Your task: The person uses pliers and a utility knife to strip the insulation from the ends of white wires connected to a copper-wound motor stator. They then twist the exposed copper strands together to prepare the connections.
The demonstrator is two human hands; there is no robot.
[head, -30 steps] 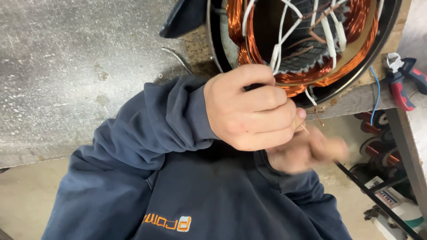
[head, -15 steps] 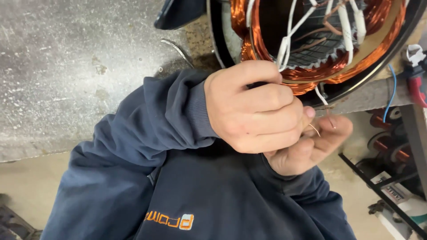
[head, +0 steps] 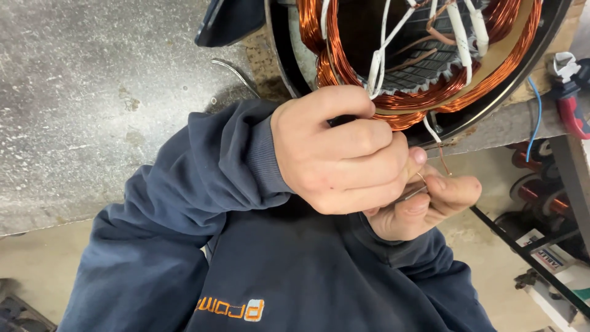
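My left hand (head: 344,150) is clenched into a fist just below a motor stator (head: 424,67) wound with copper coils and white sleeved leads. A dark handle shows at the top of the fist, and a thin metal tip (head: 413,193) pokes out at the bottom. Beneath it, my right hand (head: 424,206) pinches a thin copper wire (head: 444,161) that hangs from the windings. The metal tip rests against the right hand's fingers. Most of the right hand's palm is hidden by the left hand.
The stator sits on a grey concrete bench (head: 92,104) at its front edge. Red-handled pliers (head: 568,92) and a blue wire (head: 536,120) lie at the right. Copper wire spools (head: 534,187) and a black frame stand lower right. My navy hoodie fills the bottom.
My right hand was moving and blurred a second ago; it now holds still under the left fist, pinching the wire. The left hand has barely moved.
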